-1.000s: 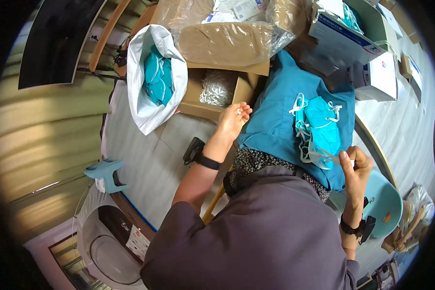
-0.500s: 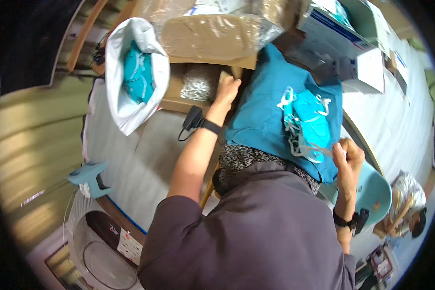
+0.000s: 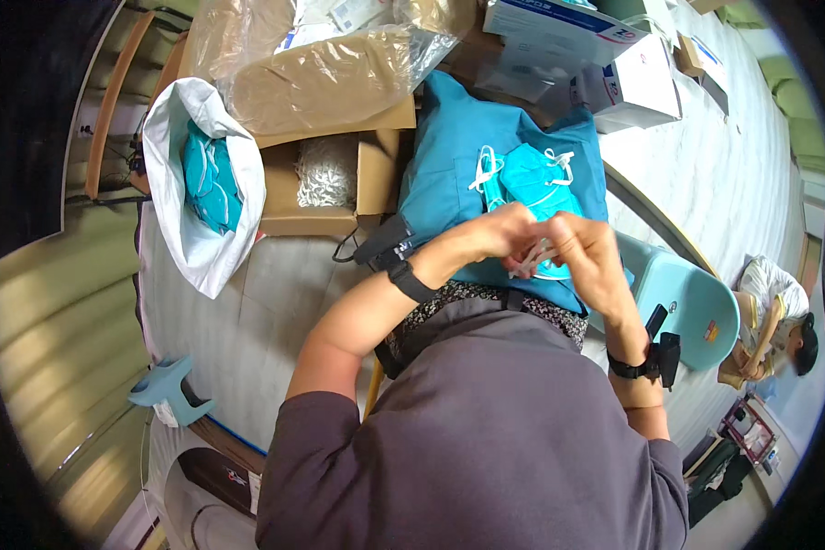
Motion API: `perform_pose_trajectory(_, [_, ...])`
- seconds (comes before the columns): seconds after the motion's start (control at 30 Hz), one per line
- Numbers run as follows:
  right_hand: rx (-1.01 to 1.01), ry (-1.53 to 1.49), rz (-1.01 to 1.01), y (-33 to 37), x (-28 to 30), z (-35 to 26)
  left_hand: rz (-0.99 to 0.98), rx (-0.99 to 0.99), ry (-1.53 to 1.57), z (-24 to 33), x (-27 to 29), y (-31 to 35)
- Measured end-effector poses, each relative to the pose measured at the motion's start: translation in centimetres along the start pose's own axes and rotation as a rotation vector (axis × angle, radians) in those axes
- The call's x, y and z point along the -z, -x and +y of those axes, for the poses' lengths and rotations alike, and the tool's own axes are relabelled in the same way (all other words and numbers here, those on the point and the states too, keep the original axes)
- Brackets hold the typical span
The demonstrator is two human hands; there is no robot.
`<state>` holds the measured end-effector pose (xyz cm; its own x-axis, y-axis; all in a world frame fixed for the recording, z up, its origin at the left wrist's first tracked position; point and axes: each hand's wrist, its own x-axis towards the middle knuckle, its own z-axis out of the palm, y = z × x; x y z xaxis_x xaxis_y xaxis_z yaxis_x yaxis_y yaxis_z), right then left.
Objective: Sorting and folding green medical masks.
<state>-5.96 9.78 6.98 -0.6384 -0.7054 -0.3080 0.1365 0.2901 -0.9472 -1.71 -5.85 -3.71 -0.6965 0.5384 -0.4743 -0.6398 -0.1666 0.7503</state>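
Observation:
Over the blue cloth (image 3: 449, 174) spread on my lap, my two hands meet, fingertips close together. My right hand (image 3: 588, 261) is closed on a pale, thin strap (image 3: 533, 260). Beside it my left hand (image 3: 504, 231) is also closed, its fingers curled at the strap; what lies in them is too small and covered to make out. Just beyond the hands, several turquoise face masks (image 3: 543, 176) with white loops lie on the cloth. An open cardboard box (image 3: 376, 179) to the left of the cloth contains a heap of small white pieces (image 3: 325, 179).
A white bag (image 3: 170, 137) at the left holds more turquoise masks (image 3: 213, 188). A larger plastic-lined carton (image 3: 325, 87) stands at the back, white boxes (image 3: 637, 87) at the back right. A light-blue plastic stool (image 3: 692, 307) is near my right arm. Another person (image 3: 770, 316) sits at the far right.
My left hand has come out of the cardboard box and across to the right, up to my right hand. The right hand has shifted left over the cloth, and the view has turned slightly.

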Motion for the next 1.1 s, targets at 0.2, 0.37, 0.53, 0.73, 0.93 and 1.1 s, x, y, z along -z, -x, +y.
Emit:
perform_pose_trajectory(0.2, [0.435,0.541,-0.177,0.0,-3.7,1.1,-0.262,-0.364,0.017,-2.2,-0.2,2.1])
perform_pose_trajectory(0.37, [0.555,0.603,-0.327,0.6,-5.5,2.0,-0.261,0.16,-0.16,-0.1,-0.9,-2.2])
perform_pose_trajectory(0.53, [0.6,0.633,-0.281,0.8,-4.6,2.8,-0.148,0.003,0.336,2.0,-2.2,-1.4])
perform_pose_trajectory(0.73, [0.73,0.712,-0.136,1.1,-3.7,2.9,0.163,-0.172,0.577,4.8,-2.2,-1.0])
perform_pose_trajectory(0.93, [0.876,0.696,0.434,2.3,-0.9,1.2,-0.212,-0.374,1.34,3.7,1.1,-0.9])
perform_pose_trajectory(1.1, [0.678,0.579,0.607,0.3,1.3,1.9,-0.044,-0.301,1.011,2.0,-1.2,-1.4])
